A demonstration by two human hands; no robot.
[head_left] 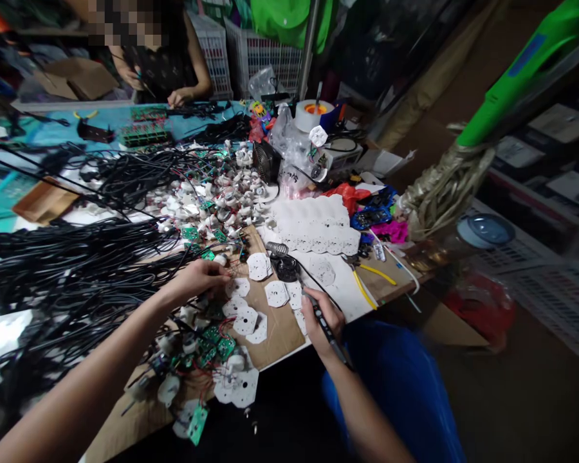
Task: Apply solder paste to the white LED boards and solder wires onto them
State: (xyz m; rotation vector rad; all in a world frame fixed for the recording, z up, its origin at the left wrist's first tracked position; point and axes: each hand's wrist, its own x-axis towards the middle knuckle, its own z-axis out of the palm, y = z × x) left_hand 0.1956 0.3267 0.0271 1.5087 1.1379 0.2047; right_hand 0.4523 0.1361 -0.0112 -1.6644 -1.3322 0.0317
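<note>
My right hand (322, 321) grips a soldering iron (329, 335) like a pen, its handle slanting back toward my wrist. Its tip points at the dark round base (285, 268) with a metal spring coil (276, 248) beside it. My left hand (200, 276) is closed in a pinch at the left side of the cardboard; what its fingertips hold cannot be made out. Just right of those fingertips lies a white octagonal board (238, 287). More such boards are around, one white board (259, 266) above and a white board (276, 293) between my hands.
Bundles of black cables (77, 257) cover the left. A heap of small white parts (212, 199) lies behind, and green circuit boards (217, 344) in front. Yellow-handled pliers (374, 276) and stacked white panels (313, 225) are at right. A blue bin (395, 386) stands below the edge. Another person sits opposite.
</note>
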